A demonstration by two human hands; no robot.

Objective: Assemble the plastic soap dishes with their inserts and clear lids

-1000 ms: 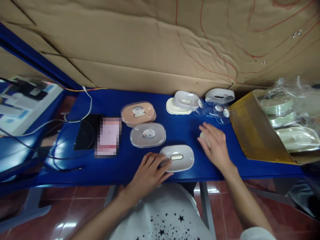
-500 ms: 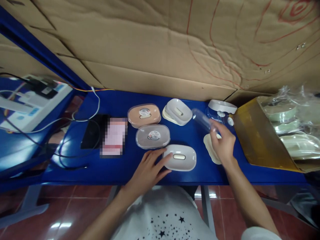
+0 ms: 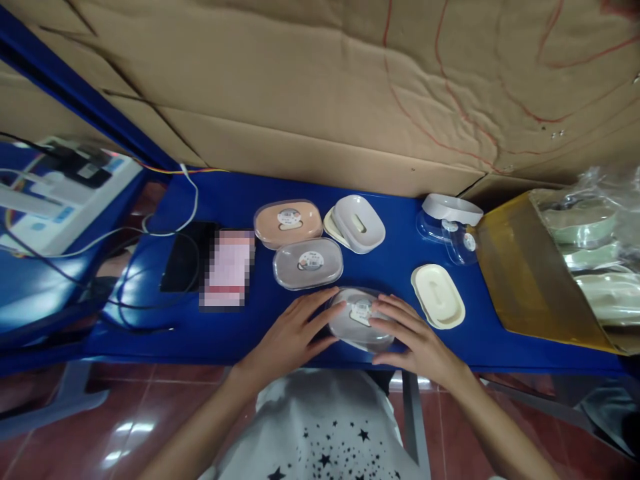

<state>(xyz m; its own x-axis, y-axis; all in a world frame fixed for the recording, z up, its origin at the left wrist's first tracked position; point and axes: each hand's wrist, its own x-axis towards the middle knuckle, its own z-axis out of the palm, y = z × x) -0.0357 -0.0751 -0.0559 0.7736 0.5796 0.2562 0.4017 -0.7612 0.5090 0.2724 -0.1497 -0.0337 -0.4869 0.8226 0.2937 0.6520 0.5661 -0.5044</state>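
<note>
A white oval dish under a clear lid with a round label (image 3: pixel 357 323) lies near the table's front edge. My left hand (image 3: pixel 295 330) rests its fingers on the left end of the lid. On the right end, my right hand (image 3: pixel 415 337) lies with its fingers spread over the lid. Just behind are a lidded grey dish (image 3: pixel 307 265) and a lidded peach dish (image 3: pixel 289 223). A white dish (image 3: pixel 361 225) leans on a cream piece. Right of my right hand sits a cream tray (image 3: pixel 440 297).
At the back right, a white dish (image 3: pixel 453 209) stands by clear lids (image 3: pixel 461 243). A carton (image 3: pixel 520 267) holds several wrapped green dishes. Phones (image 3: pixel 227 270), cables and a power strip (image 3: pixel 65 207) are on the left; cardboard lines the back.
My right hand has moved left with a clear lid, which now covers the front white dish. My left hand stays at that dish's left end. The cream tray is uncovered from view.
</note>
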